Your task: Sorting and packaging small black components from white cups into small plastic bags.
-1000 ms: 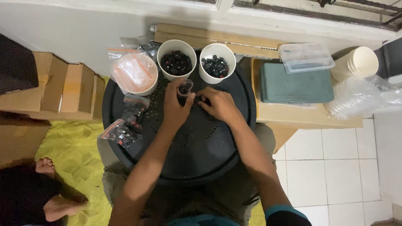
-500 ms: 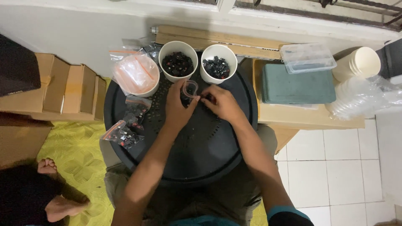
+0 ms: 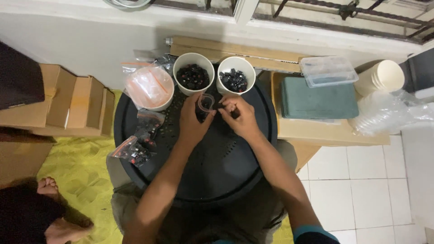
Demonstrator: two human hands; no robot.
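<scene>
Seen from the head camera: over a round black tray [image 3: 135, 122], the left hand [image 3: 192, 121] pinches a small clear bag [image 3: 206, 103] open while the right hand [image 3: 241, 116], fingertips closed on something too small to identify, works at its mouth. Filling looks underway; a steady bag mouth matters next. Two white cups [image 3: 194, 58] of dark pieces crowd just behind; filled bags [image 3: 133, 151] lie left.

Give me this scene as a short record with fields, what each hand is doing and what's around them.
left hand: holds a small clear bag open
right hand: fingers at the bag's mouth
surface: round black tray
cups: two white cups of small dark parts
left of hands: filled small bags, bowl of empty bags
right side: green mat, clear box
</scene>
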